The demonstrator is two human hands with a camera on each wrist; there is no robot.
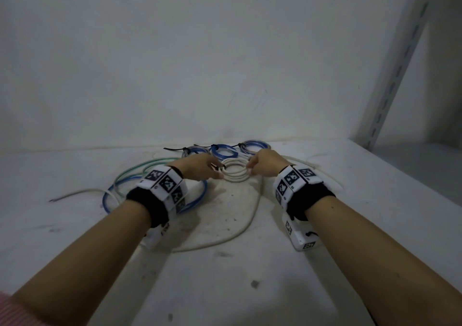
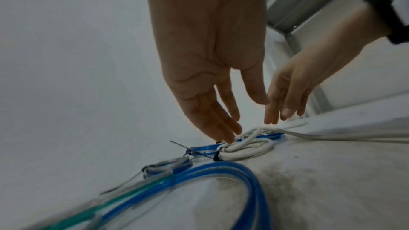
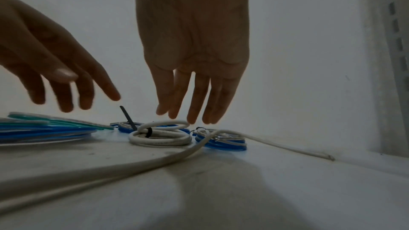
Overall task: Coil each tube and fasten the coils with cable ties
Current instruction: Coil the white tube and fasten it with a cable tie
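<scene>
A white tube coil (image 1: 235, 172) lies on the white shelf surface, bound by a black cable tie (image 3: 148, 132) whose tail sticks up. My left hand (image 1: 215, 170) hovers at the coil's left edge with straight fingers (image 2: 230, 137) close over the tie. At the coil's right side my right hand (image 1: 251, 167) is held with straight fingers (image 3: 192, 114) just above the top loop. Neither hand grips anything. Three tied blue coils (image 1: 225, 150) sit in a row behind. A loose white tube (image 1: 252, 215) curves toward me.
Loose blue tube (image 1: 195, 198) and green tube (image 1: 140, 165) loops lie at the left, partly under my left wrist. The wall stands close behind the coils. A perforated metal upright (image 1: 400, 58) rises at the right. The shelf surface (image 1: 225, 275) is dusty.
</scene>
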